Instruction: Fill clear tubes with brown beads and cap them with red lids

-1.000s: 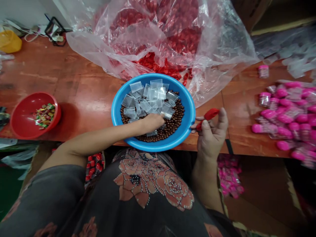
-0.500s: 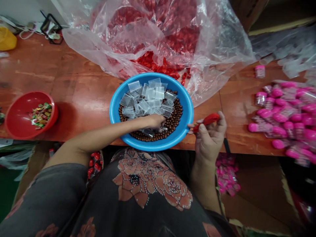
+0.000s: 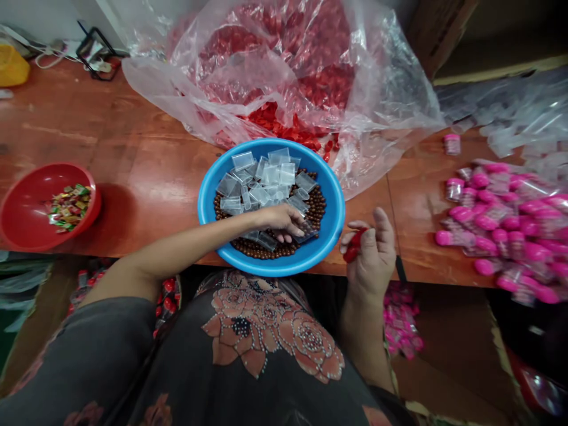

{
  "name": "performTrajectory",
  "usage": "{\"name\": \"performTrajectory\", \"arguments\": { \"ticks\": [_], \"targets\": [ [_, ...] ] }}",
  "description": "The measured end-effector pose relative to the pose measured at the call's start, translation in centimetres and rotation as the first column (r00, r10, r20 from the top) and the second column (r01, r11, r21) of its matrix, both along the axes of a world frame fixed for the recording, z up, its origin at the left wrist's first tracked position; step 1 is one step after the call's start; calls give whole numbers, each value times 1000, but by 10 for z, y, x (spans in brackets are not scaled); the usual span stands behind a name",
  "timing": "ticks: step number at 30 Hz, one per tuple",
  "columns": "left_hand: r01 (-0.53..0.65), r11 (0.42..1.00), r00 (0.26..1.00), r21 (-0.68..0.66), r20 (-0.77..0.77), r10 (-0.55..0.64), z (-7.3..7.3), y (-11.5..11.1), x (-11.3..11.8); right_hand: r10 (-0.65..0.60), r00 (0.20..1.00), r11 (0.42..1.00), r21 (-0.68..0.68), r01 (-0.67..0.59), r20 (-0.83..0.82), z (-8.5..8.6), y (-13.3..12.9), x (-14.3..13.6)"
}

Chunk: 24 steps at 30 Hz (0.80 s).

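My left hand [image 3: 284, 222] reaches into the blue basin [image 3: 205, 204], its fingers at a clear plastic case [image 3: 305, 232] near the right side. More clear cases [image 3: 270, 173] lie heaped in the basin on top of small brown balls [image 3: 316, 204]. Just right of the rim, my right hand [image 3: 370, 254] is raised, with its fingers closed round a red plastic piece [image 3: 355, 245]. The fingers partly cover that piece.
Behind the basin lies a big clear bag [image 3: 381, 118] of red pieces. A red bowl [image 3: 22, 207] with wrapped sweets stands at left. Pink-capped containers [image 3: 510, 219] are heaped at right, near clear plastic parts [image 3: 528, 121]. Boxes with goods are below the table edge.
My left hand has shifted slightly right, its fingers loosened from a bunched pose and now by a clear case. My right hand has turned the red piece more upright. The view has shifted slightly.
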<state>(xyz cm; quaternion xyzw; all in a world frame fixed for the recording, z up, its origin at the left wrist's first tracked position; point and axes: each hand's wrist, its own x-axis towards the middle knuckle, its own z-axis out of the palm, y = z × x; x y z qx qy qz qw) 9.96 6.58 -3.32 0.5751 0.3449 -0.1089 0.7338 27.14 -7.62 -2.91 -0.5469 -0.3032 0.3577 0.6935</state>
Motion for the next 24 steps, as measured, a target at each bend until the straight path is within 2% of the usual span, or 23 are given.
{"name": "performTrajectory", "arguments": {
  "ticks": [5, 9, 12, 15, 17, 19, 21, 23, 24],
  "targets": [
    [-17, 999, 993, 51, 120, 11, 25, -1, -19, 28, 999, 996, -87, -30, -29, 12, 9, -4],
    [-168, 985, 971, 28, 177, 161, 49, -10, -44, 171, 981, 983, -54, -177, -94, 26, 23, -8],
    [-259, 966, 943, 15, 222, 249, 61, -18, -65, 317, 945, 945, -57, -322, -86, 33, 34, -15],
    [-333, 942, 915, -41, 228, 334, 64, -25, -83, 467, 872, 884, -114, -454, 145, 37, 47, -30],
    [-375, 924, 898, -78, 217, 383, 64, -29, -92, 520, 767, 849, -135, -510, 375, 38, 55, -41],
    [-402, 909, 885, -104, 210, 416, 63, -32, -97, 545, 690, 823, -149, -547, 476, 39, 63, -53],
    [-424, 899, 871, -111, 221, 438, 62, -34, -100, 569, 743, 818, -146, -557, 352, 39, 69, -61],
    [-435, 896, 862, -87, 250, 442, 61, -37, -101, 558, 824, 828, -123, -546, 96, 38, 75, -65],
    [-437, 897, 860, -66, 262, 438, 60, -38, -102, 548, 836, 830, -109, -547, -24, 38, 77, -66]
  ]
}}
